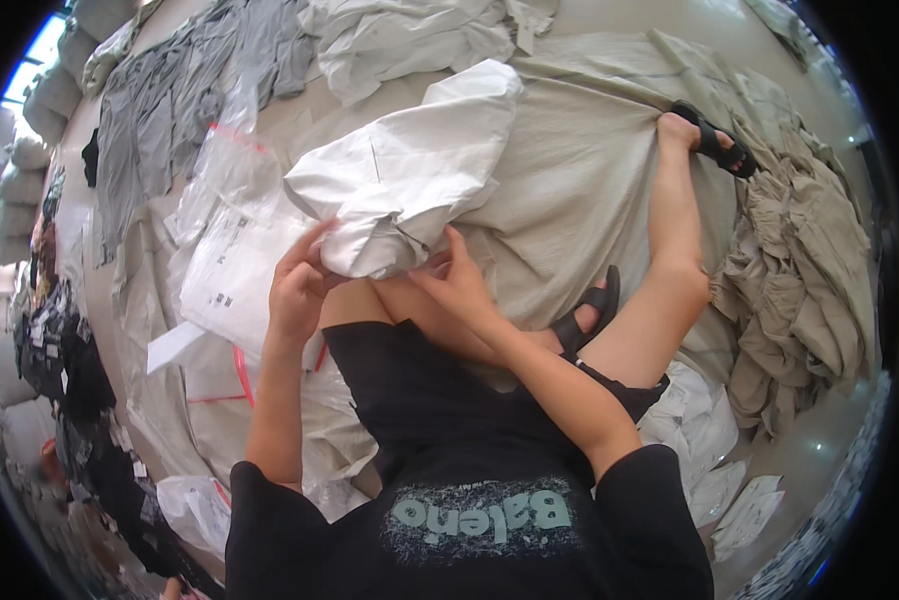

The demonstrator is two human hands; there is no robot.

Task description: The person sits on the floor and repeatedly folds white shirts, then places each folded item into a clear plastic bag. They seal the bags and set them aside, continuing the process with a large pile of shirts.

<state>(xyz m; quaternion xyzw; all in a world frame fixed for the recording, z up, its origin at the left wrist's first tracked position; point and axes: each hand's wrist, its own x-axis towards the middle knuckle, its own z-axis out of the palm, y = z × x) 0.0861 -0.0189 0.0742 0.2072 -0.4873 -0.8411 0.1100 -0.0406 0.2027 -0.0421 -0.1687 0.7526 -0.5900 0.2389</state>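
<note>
A white garment, bunched at its near end and spread out toward the far side, is held up over my lap. My left hand grips its near left edge, thumb and fingers closed on the cloth. On the other side, my right hand pinches the gathered near right edge. A short dark cord or strip shows on the bunched part between my hands; I cannot tell which. Some of my fingertips are hidden behind the fabric.
Clear plastic bags with red edging lie left of my left hand. A beige cloth spreads under my legs. Grey garments and white garments lie at the far side, khaki garments at right, dark garments at left.
</note>
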